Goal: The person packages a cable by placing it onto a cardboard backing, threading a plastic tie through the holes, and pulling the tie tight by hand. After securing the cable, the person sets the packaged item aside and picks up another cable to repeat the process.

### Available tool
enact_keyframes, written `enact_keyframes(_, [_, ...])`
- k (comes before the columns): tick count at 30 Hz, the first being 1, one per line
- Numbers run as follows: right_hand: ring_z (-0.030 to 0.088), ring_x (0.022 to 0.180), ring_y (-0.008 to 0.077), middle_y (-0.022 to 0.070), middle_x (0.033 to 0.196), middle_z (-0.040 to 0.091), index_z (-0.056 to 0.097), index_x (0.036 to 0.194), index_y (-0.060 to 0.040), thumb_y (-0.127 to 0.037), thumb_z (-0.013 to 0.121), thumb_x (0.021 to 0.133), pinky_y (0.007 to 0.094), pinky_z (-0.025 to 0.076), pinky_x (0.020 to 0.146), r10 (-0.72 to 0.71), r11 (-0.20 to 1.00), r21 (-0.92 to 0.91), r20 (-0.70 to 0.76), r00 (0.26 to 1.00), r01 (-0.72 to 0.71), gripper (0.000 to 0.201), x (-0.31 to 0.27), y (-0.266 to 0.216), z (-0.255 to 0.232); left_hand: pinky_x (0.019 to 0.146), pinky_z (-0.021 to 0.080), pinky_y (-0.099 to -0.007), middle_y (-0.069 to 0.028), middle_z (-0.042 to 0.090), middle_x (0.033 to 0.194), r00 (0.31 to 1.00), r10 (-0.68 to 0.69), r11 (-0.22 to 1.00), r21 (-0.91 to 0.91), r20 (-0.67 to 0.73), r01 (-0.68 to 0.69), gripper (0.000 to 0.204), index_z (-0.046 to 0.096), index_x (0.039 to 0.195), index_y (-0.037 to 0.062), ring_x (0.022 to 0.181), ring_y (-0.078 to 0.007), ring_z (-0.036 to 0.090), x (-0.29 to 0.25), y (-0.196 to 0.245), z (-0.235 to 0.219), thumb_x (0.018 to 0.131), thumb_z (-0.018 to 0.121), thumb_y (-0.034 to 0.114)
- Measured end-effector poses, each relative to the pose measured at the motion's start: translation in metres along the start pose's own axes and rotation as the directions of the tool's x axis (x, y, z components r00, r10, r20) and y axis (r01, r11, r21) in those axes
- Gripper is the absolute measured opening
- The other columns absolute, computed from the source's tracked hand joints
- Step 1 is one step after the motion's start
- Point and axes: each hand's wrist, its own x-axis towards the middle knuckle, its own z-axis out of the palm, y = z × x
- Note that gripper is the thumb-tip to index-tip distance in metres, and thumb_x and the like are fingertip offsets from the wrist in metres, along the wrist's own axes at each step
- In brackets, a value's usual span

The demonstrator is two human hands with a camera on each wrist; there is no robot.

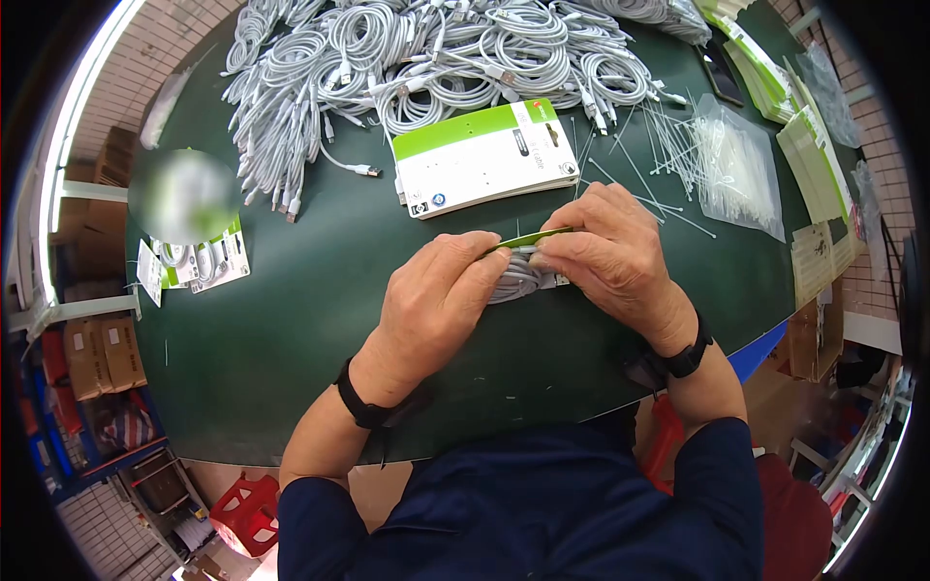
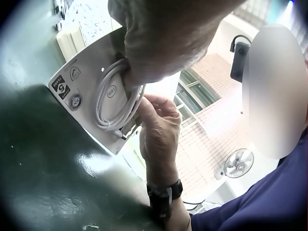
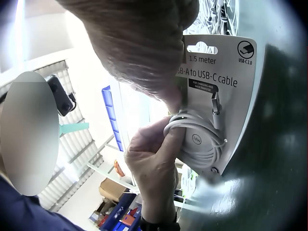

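Note:
A printed card [image 3: 240, 106] with a coiled white cable [image 3: 202, 139] on its face is held between both hands. The left hand [image 1: 436, 295] pinches the card and coil at one side, thumb on the coil. On the other side the right hand [image 1: 615, 257] pinches the card's edge near the cable. One metal plug [image 3: 216, 103] lies against the card above the coil in the right wrist view. The left wrist view shows the card's printed marks and the coil [image 2: 108, 98], partly covered by fingers.
A stack of cards [image 1: 484, 165] lies just beyond the hands. Behind it is a large pile of cables [image 1: 436, 58]. Loose ties [image 1: 668, 145] and a bag of ties [image 1: 741, 169] are at the right, more cards [image 1: 760, 73] beyond. Carded cables [image 1: 218, 261] lie at the left.

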Motion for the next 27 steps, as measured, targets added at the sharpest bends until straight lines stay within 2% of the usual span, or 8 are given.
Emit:
enact_keyframes(4, [0.062, 0.077, 0.0219, 0.0010, 0.088, 0.067, 0.071, 0.089, -0.0112, -0.013, 0.088, 0.072, 0.0369, 0.045, 0.066, -0.035, 0.999, -0.026, -0.008, 0.999, 0.035, 0.024, -0.001, -0.001, 0.001, 0.064, 0.059, -0.0351, -0.0135, 0.072, 0.095, 0.999, 0.002, 1.000, 0.008, -0.035, -0.002, 0.030, 0.069, 0.095, -0.0003, 0.077, -0.0289, 0.071, 0.002, 0.002, 0.003, 0.070, 0.079, -0.012])
enact_keyframes(9, [0.062, 0.079, 0.0215, 0.0003, 0.090, 0.067, 0.071, 0.090, -0.0121, -0.014, 0.088, 0.071, 0.0365, 0.046, 0.067, -0.032, 0.998, -0.050, -0.011, 0.999, 0.032, 0.025, -0.001, -0.003, 0.005, 0.062, 0.057, -0.0349, -0.0125, 0.071, 0.092, 0.998, -0.029, 1.000, -0.007, -0.064, 0.029, 0.028, 0.067, 0.091, 0.0006, 0.074, -0.0277, 0.070, 0.003, 0.003, 0.004, 0.069, 0.077, -0.013])
enact_keyframes(15, [0.062, 0.092, 0.0248, 0.0017, 0.103, 0.067, 0.068, 0.096, -0.0118, -0.026, 0.091, 0.068, 0.0435, 0.047, 0.087, -0.013, 0.988, -0.152, 0.038, 0.999, 0.018, 0.039, 0.010, -0.021, -0.001, 0.063, 0.057, -0.0353, -0.0118, 0.070, 0.092, 0.995, -0.053, 0.999, 0.004, -0.084, 0.054, 0.027, 0.067, 0.091, 0.0009, 0.076, -0.0275, 0.070, 0.003, 0.004, 0.004, 0.069, 0.078, -0.012])
enact_keyframes(18, [0.062, 0.096, 0.0261, 0.0027, 0.107, 0.067, 0.064, 0.097, -0.0107, -0.025, 0.090, 0.066, 0.0470, 0.045, 0.093, -0.019, 0.974, -0.223, 0.052, 0.998, 0.030, 0.043, 0.009, -0.027, 0.016, 0.064, 0.057, -0.0358, -0.0115, 0.070, 0.093, 0.996, -0.045, 0.999, 0.021, -0.081, 0.047, 0.027, 0.067, 0.091, 0.0009, 0.077, -0.0276, 0.070, 0.003, 0.007, 0.006, 0.070, 0.078, -0.011])
enact_keyframes(19, [0.063, 0.097, 0.0261, 0.0034, 0.106, 0.067, 0.061, 0.095, -0.0099, -0.017, 0.087, 0.065, 0.0476, 0.046, 0.096, -0.020, 0.964, -0.264, 0.049, 0.999, 0.032, 0.040, 0.007, -0.025, 0.022, 0.064, 0.058, -0.0360, -0.0115, 0.070, 0.093, 0.996, -0.038, 0.999, 0.029, -0.076, 0.040, 0.027, 0.067, 0.092, 0.0009, 0.077, -0.0277, 0.070, 0.003, 0.007, 0.007, 0.070, 0.079, -0.011])
enact_keyframes(25, [0.064, 0.092, 0.0273, 0.0032, 0.100, 0.067, 0.060, 0.092, -0.0090, -0.007, 0.080, 0.064, 0.0499, 0.046, 0.103, -0.005, 0.975, -0.221, 0.009, 1.000, 0.007, 0.034, 0.006, -0.021, 0.022, 0.067, 0.058, -0.0366, -0.0109, 0.070, 0.095, 0.998, -0.026, 1.000, 0.008, -0.056, 0.027, 0.026, 0.068, 0.095, 0.0009, 0.080, -0.0276, 0.069, 0.000, 0.006, 0.003, 0.073, 0.079, -0.009])
enact_keyframes(27, [0.065, 0.091, 0.0273, 0.0028, 0.098, 0.068, 0.061, 0.091, -0.0088, -0.006, 0.079, 0.064, 0.0491, 0.047, 0.101, -0.011, 0.976, -0.216, -0.008, 1.000, 0.009, 0.033, 0.006, -0.021, 0.022, 0.067, 0.058, -0.0366, -0.0109, 0.070, 0.095, 0.999, -0.020, 1.000, 0.005, -0.049, 0.020, 0.026, 0.068, 0.095, 0.0009, 0.080, -0.0274, 0.069, -0.001, 0.006, 0.002, 0.073, 0.079, -0.009])
